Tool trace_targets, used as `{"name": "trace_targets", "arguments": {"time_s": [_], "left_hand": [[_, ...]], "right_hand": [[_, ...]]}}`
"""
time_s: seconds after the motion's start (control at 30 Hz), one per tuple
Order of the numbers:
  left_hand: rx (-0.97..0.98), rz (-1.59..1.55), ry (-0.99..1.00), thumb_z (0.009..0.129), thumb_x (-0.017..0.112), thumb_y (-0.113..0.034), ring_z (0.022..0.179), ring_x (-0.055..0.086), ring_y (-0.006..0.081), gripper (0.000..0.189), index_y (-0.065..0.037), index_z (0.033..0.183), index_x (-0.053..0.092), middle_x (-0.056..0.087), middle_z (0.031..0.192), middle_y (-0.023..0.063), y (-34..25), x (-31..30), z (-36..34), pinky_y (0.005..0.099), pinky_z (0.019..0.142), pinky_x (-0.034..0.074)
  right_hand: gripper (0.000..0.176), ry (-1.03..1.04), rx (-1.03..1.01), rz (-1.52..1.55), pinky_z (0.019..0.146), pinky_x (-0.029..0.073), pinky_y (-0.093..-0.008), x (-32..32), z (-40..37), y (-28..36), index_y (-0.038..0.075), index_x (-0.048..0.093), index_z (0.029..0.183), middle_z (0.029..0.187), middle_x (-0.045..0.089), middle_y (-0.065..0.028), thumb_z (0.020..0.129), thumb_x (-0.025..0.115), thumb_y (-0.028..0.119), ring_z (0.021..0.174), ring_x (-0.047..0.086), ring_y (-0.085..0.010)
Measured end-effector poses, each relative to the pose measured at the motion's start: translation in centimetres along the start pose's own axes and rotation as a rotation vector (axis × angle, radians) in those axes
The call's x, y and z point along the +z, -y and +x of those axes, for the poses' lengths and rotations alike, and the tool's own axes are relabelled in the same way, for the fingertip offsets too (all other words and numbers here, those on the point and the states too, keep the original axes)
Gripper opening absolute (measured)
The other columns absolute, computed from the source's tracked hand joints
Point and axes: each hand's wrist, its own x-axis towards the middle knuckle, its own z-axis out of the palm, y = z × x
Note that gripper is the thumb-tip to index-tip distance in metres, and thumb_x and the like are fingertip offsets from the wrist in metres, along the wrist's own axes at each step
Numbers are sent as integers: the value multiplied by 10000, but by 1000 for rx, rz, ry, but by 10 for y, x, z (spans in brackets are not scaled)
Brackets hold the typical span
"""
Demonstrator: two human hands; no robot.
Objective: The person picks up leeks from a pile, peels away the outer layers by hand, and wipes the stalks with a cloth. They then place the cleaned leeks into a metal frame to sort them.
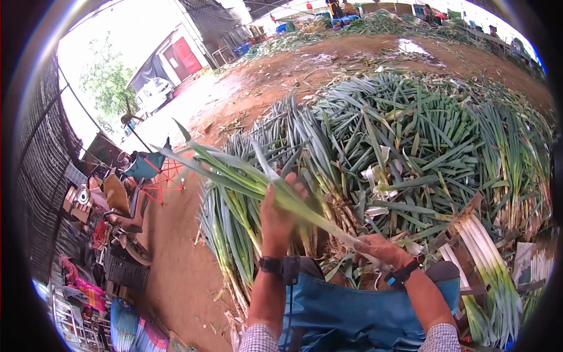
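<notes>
A long green onion [305,212] lies slanted across the middle, its green leaves pointing up and left, its pale stem down and right. My left hand [280,205] is wrapped round it where the leaves meet the stem. Lower right, my right hand [381,251] grips the pale root end. Below both hands a blue apron [352,311] covers my lap. A big heap of green onions [404,129] stands in front of me. To my right, trimmed green onions with white stems [481,240] rest on a rack.
Bundles of green onions [231,223] lean just beyond my left hand. At the left are a folding stool with red legs [153,170], a motorbike [132,240] and a black crate [126,267]. People [335,8] are far back. Loose leaves litter the brown ground [258,79].
</notes>
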Motion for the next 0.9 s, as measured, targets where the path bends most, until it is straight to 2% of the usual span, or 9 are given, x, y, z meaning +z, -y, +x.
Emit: {"name": "trace_targets", "arguments": {"time_s": [0.13, 0.2, 0.27, 0.33, 0.53, 0.57, 0.7, 0.8, 0.9], "left_hand": [[-7, -22, 50, 994, 596, -415, 1007, 612, 268, 469, -193, 1404, 547, 683, 1201, 96, -1, -9, -7, 478, 930, 480], [-33, -24, 72, 995, 594, -436, 1015, 621, 271, 466, -188, 1388, 563, 691, 1212, 100, -5, -19, -8, 482, 921, 487], [1, 1, 64, 993, 605, -431, 995, 619, 265, 485, -181, 1405, 555, 656, 1160, 80, -11, -37, -7, 471, 902, 496], [23, -23, 96, 1001, 607, -396, 979, 622, 255, 483, -162, 1418, 538, 640, 1133, 77, -16, -48, -11, 462, 895, 497], [116, -39, 61, 1000, 627, -338, 884, 598, 205, 480, -186, 1437, 499, 633, 1090, 66, -42, -82, -20, 434, 841, 509], [117, -41, 74, 991, 642, -327, 886, 599, 195, 477, -197, 1431, 508, 633, 1096, 59, -46, -83, -22, 427, 844, 508], [135, -6, 57, 967, 680, -335, 900, 594, 199, 539, -201, 1451, 484, 621, 1116, 63, -44, -80, -34, 433, 857, 497], [94, -58, 151, 967, 678, -341, 905, 588, 209, 555, -195, 1461, 471, 609, 1116, 69, -40, -70, -42, 443, 864, 491], [91, -83, 257, 960, 678, -383, 894, 588, 227, 551, -176, 1432, 484, 606, 1099, 81, -43, -62, -44, 445, 850, 483]], "right_hand": [[408, -80, -202, 282, 724, 546, -278, 21, 23, -3, 0, 658, 1127, 943, 710, -61, 953, 711, 364, 784, 682, -134], [195, -396, -246, 135, 727, 559, -270, 21, 28, -8, 9, 650, 1132, 936, 706, -44, 961, 661, 101, 776, 683, -126], [108, -431, -272, 513, 679, 527, -242, 21, 24, -3, 26, 666, 1050, 879, 684, -10, 953, 666, 75, 712, 640, -92], [60, -482, -279, 639, 578, 531, -273, 12, 29, -3, 41, 645, 1016, 823, 663, -13, 963, 654, 68, 652, 628, -114], [104, -575, -236, 394, 455, 467, -259, -31, 10, -10, 26, 646, 999, 739, 628, -40, 964, 672, 119, 544, 536, -86], [198, -640, -206, 17, 537, 505, -287, -31, 6, -5, 2, 671, 961, 766, 656, -55, 989, 647, 197, 614, 577, -104], [399, -103, 39, -302, 815, 545, -307, -11, 13, -21, -39, 681, 1052, 945, 733, -108, 1040, 568, 344, 869, 699, -170], [403, 92, -1, -71, 752, 546, -301, 23, 33, -40, -35, 688, 1026, 890, 730, -93, 1029, 596, 357, 810, 685, -153], [380, -12, 71, 91, 690, 540, -292, 53, 40, -50, -20, 694, 999, 831, 716, -60, 1026, 608, 350, 771, 672, -137]]}}
